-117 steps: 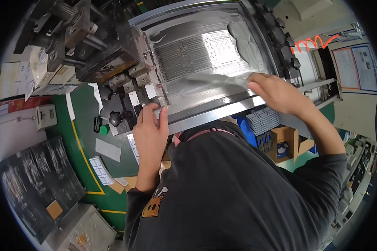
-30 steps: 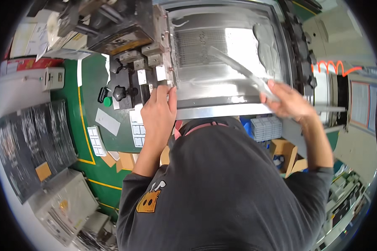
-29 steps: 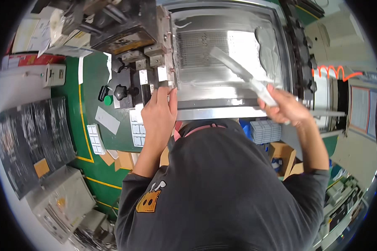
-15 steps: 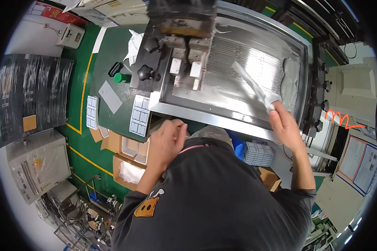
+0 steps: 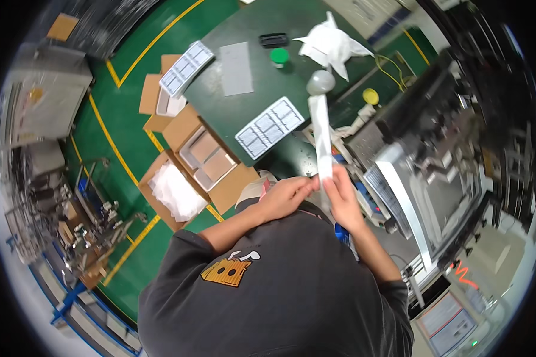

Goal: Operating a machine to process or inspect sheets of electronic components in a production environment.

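My right hand (image 5: 341, 193) is closed around the lower end of a long, flat white spatula-like strip (image 5: 321, 128), held in front of me and pointing away. My left hand (image 5: 287, 196) is at its left, fingers bent and fingertips pinched at the strip's lower edge. Past the strip's far end is a round translucent container (image 5: 321, 82) by the green table's edge; I cannot tell whether they touch. A white tray-like panel with rectangular cells (image 5: 270, 128) lies on the table corner left of the strip.
On the green table (image 5: 220, 119) are a green-lidded jar (image 5: 279, 57), a black object (image 5: 273, 40), a white cloth (image 5: 330, 43) and a grey sheet (image 5: 236, 68). Open cardboard boxes (image 5: 226, 184) stand at left. The metal-framed machine (image 5: 402, 208) is at right; a yellow lid (image 5: 370, 96) lies behind.
My view has turned left from the machine toward the green table. The right hand has brought the white strip away from the metal frame, and the left hand has come up beside it.
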Available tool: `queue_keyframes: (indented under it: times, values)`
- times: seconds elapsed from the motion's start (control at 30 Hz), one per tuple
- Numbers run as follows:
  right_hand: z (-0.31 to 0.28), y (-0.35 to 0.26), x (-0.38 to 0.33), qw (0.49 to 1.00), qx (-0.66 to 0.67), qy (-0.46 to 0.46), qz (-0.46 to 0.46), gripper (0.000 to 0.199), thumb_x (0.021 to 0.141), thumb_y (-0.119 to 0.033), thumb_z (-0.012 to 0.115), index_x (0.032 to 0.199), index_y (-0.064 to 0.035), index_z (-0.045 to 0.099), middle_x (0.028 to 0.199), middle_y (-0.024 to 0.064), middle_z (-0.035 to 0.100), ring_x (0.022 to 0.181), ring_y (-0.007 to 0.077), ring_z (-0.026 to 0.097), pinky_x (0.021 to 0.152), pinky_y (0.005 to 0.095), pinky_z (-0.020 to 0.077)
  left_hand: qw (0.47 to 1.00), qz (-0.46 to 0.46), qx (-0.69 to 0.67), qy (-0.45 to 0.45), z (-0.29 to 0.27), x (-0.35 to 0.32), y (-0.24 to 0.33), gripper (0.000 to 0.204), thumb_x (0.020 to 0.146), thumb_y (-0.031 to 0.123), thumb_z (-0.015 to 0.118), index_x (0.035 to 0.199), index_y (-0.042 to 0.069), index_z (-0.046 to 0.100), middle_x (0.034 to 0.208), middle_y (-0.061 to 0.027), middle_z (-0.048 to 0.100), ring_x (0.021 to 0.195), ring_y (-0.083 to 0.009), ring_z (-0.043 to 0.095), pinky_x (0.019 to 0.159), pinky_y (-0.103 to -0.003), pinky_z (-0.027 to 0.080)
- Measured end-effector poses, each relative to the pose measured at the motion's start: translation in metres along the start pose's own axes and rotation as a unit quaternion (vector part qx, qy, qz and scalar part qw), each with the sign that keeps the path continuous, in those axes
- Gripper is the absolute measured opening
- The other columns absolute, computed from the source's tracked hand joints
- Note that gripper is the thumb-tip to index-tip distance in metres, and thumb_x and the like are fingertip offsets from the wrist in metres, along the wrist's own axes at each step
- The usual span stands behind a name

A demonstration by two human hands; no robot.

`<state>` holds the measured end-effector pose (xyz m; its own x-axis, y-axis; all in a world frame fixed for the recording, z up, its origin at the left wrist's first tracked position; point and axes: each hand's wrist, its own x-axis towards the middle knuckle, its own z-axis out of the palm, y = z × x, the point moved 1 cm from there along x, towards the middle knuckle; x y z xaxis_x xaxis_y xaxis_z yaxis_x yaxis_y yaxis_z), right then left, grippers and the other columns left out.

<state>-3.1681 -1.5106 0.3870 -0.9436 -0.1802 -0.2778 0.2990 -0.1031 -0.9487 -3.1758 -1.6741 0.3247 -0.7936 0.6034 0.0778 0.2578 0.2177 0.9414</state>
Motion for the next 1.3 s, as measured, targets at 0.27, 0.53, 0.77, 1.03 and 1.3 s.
queue_keyframes:
  times: [0.27,0.53,0.77,1.03,1.3]
  values:
    - [0.123,0.112,0.174,0.995,0.055,0.04,0.07,0.027,0.098,-0.016,0.05,0.121,-0.0033,0.043,0.103,0.0096,0.063,0.091,0.0128,0.06,0.075,0.0251,0.0495,0.909,-0.231,-0.198,0.286,-0.083,-0.023,-0.125,0.017,0.091,0.015,0.059,0.1,0.001,0.06,0.08,-0.0041,0.063,0.071,-0.0104,0.057,0.065,-0.027,0.047]
    - [0.072,0.18,0.134,0.987,-0.118,0.007,0.105,0.023,0.095,-0.013,0.054,0.113,-0.0005,0.049,0.094,0.0095,0.063,0.083,0.013,0.06,0.074,0.0261,0.0478,0.908,-0.278,-0.127,0.288,-0.17,0.02,-0.302,0.02,0.087,0.016,0.065,0.098,0.0,0.064,0.073,-0.0043,0.064,0.067,-0.0105,0.058,0.065,-0.027,0.048]
    - [-0.016,0.255,0.023,0.965,-0.153,0.037,0.209,0.018,0.095,-0.015,0.053,0.107,-0.0011,0.053,0.086,0.0075,0.064,0.079,0.0139,0.062,0.072,0.0258,0.0483,0.899,-0.348,-0.04,0.262,-0.172,0.023,-0.354,0.037,0.085,0.031,0.068,0.103,0.0,0.061,0.081,-0.0132,0.064,0.068,-0.0227,0.063,0.065,-0.034,0.05]
    - [-0.056,0.359,-0.036,0.964,-0.081,0.022,0.251,0.018,0.096,-0.016,0.051,0.104,-0.0008,0.054,0.084,0.0061,0.062,0.078,0.0122,0.06,0.072,0.0246,0.0479,0.819,-0.307,0.353,0.333,-0.133,0.023,-0.231,0.047,0.086,0.033,0.065,0.117,0.002,0.048,0.103,-0.0199,0.056,0.086,-0.0391,0.06,0.073,-0.045,0.049]
    - [-0.104,0.518,-0.062,0.97,-0.199,0.11,0.089,0.016,0.094,-0.015,0.053,0.102,-0.0021,0.056,0.082,0.0121,0.064,0.074,0.021,0.063,0.067,0.0314,0.0495,0.994,-0.02,-0.1,0.046,0.153,-0.008,-0.194,0.009,0.086,0.012,0.059,0.089,0.005,0.062,0.077,-0.0104,0.061,0.069,-0.0255,0.061,0.06,-0.033,0.047]
